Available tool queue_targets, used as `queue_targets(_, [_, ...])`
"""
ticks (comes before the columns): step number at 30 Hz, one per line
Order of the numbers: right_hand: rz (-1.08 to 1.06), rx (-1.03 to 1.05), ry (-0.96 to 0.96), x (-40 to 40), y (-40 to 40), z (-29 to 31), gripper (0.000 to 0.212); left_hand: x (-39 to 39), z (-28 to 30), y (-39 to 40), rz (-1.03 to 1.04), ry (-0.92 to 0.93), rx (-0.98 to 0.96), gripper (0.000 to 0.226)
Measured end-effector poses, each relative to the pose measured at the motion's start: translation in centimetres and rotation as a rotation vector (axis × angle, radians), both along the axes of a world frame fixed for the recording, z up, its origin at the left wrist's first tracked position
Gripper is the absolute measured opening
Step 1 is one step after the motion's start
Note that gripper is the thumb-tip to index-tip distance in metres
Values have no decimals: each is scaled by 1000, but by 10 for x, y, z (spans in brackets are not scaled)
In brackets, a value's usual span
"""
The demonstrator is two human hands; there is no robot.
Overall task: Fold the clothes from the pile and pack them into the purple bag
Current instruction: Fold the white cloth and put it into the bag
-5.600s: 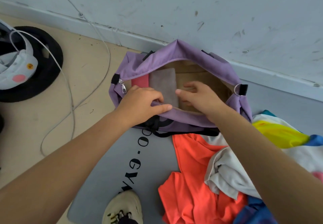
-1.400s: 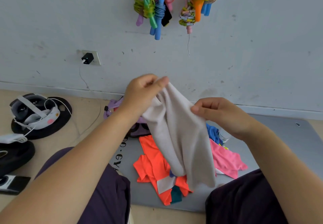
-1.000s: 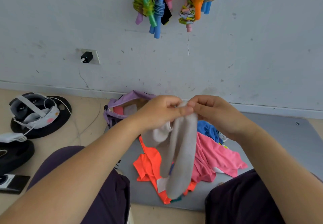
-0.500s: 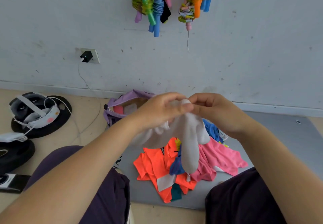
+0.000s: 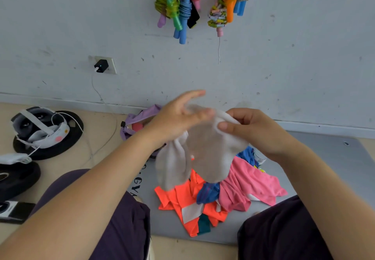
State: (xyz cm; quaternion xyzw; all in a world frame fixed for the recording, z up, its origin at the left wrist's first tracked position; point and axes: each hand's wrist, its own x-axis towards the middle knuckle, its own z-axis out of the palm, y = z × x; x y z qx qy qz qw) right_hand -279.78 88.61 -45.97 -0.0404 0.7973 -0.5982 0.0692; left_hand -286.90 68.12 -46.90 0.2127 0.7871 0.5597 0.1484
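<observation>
From the head camera I see my right hand [image 5: 251,132] pinching the top edge of a pale grey-white garment [image 5: 209,150], thumb on the near face and the other fingers curled over the back of the cloth. My left hand [image 5: 178,117] is blurred; its fingers look mostly straight and spread, with the index finger raised toward the wall and the palm side against the cloth's upper left part. I cannot tell whether any finger of that hand actually pinches the fabric. The garment hangs down from both sets of fingers in 2 loose lobes.

Directly below the fingers lies the pile of clothes [image 5: 223,194] on a grey gym mat [image 5: 324,158]: an orange shirt [image 5: 182,203] nearest me, a pink garment [image 5: 249,182] under my right fingers, and blue fabric [image 5: 207,193] between them. The purple bag [image 5: 140,115] sits beyond my left fingers by the wall, partly hidden by that hand, its mouth open with something red inside.

Far to the left of my fingers a headset [image 5: 40,128] rests on a black weight plate [image 5: 65,138]. Above them, jump ropes [image 5: 182,6] hang on the wall.
</observation>
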Motion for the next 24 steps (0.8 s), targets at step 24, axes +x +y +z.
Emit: queue_targets(24, [-61, -30, -87, 0, 1, -4, 25, -10, -2, -15, 59, -222, 114, 28])
